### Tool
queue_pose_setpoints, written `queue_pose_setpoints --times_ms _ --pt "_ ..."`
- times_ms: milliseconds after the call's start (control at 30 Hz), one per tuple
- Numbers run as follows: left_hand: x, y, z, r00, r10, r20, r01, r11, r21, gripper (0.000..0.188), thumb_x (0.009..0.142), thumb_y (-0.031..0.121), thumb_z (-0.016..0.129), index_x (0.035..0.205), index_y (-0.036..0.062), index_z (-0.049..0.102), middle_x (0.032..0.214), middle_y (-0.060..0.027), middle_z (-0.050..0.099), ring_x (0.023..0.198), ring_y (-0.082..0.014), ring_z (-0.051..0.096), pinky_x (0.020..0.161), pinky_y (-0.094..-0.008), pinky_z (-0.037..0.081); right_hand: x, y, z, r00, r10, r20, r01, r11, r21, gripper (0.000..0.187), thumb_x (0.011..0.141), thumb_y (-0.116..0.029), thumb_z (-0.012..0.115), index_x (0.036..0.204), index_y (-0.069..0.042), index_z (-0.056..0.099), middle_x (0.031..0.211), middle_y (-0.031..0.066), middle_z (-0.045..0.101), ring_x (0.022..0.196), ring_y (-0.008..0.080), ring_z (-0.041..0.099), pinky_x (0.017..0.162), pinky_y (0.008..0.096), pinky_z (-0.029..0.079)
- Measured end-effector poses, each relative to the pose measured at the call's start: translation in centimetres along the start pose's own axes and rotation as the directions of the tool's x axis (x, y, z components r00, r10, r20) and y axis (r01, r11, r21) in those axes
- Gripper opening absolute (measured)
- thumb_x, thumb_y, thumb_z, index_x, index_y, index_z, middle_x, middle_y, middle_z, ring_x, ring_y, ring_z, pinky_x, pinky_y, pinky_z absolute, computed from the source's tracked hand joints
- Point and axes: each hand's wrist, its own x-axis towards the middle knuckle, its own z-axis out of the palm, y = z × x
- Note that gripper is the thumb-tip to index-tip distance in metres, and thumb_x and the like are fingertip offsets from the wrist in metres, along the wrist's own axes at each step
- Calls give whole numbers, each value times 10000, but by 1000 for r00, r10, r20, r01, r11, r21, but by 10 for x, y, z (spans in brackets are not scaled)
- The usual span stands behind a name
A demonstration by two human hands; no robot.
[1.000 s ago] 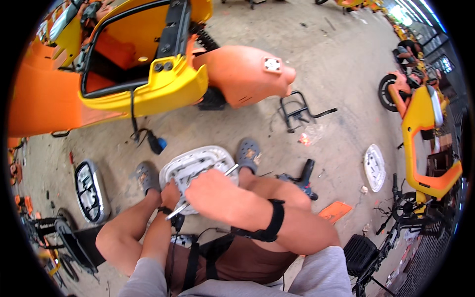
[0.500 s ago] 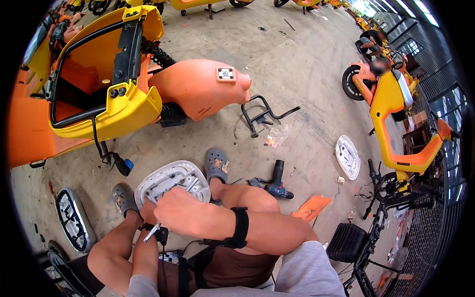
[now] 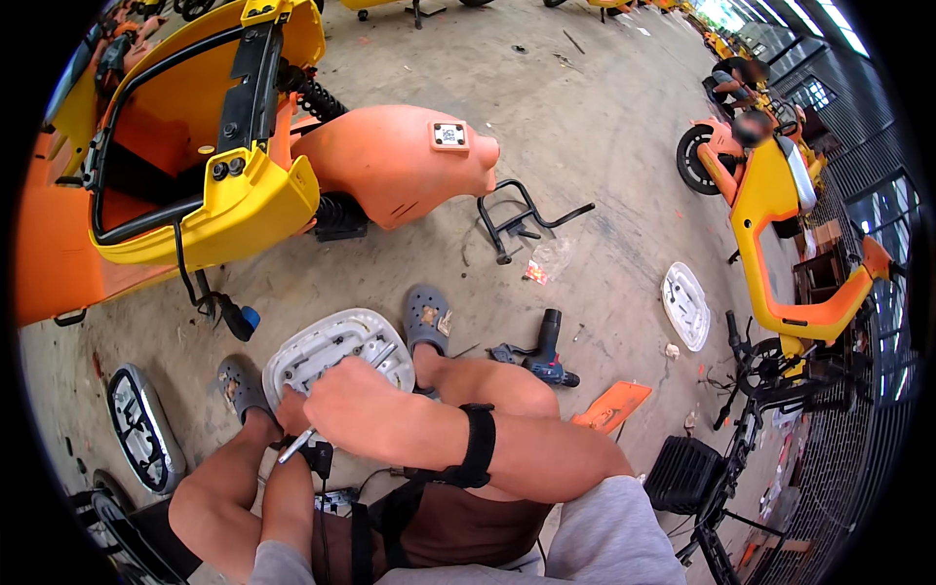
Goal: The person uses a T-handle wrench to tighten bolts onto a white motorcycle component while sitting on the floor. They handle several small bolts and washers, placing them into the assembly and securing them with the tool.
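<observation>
A white plastic seat base [image 3: 385, 336] with ribs and metal fittings lies on the floor between my feet. Over its near side is my right hand [image 3: 356, 409], closed around a silver metal tool [image 3: 295, 447]; the rod-like end sticks out toward me, while the working end is hidden under the hand. My left hand [image 3: 292, 409] is at the base's near left rim, partly covered by the right; its visible fingers look curled on the rim. Black straps circle the right forearm, and a small black box with a cable sits at the left wrist.
A cordless drill [image 3: 551, 361] and an orange panel [image 3: 614, 405] lie to the right. Two more seat bases, one left [image 3: 146, 429] and one right [image 3: 685, 305], rest on the floor. Ahead stands a yellow-orange scooter body [image 3: 400, 161], beside a black metal stand [image 3: 517, 224]. Another person [image 3: 736, 78] crouches far right.
My right hand has shifted slightly up and the tool's protruding end has swung a little up and left. The left hand stays at the rim. The whole view has moved slightly.
</observation>
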Motion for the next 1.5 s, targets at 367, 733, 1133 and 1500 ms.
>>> queue_pose_setpoints --times_ms 367,733,1133,1500 --pt "-23 -16 -28 998 11 -62 -10 1000 13 511 967 351 463 1338 -1 460 1088 -275 672 978 -454 659 831 -554 518 6 7 -9 998 51 -38 -49 998 30 84 719 -90 643 696 -41 707 700 156 680 716 317 696 629 401 533" --pt "-13 -13 -20 998 -27 -48 26 1000 -9 529 965 383 462 1320 -9 480 1091 -276 672 977 -462 657 837 -561 516 15 35 -25 976 209 59 -209 978 8 151 797 -145 667 751 -9 713 768 196 694 789 370 690 696 450 543" --pt "-8 5 -12 995 -48 -87 42 997 -66 407 987 315 437 1117 -40 587 992 -315 671 956 -472 649 834 -567 503 19 34 -30 963 262 63 -262 965 0 106 701 -51 625 738 -2 711 772 205 692 794 376 688 715 444 550" --pt "-1 -22 2 994 -34 -105 29 999 -46 389 1004 328 424 1050 -3 623 953 -263 695 885 -467 664 776 -578 514 22 36 -31 955 271 120 -268 963 -38 93 704 -51 641 744 -7 712 769 198 689 795 378 682 697 445 540"
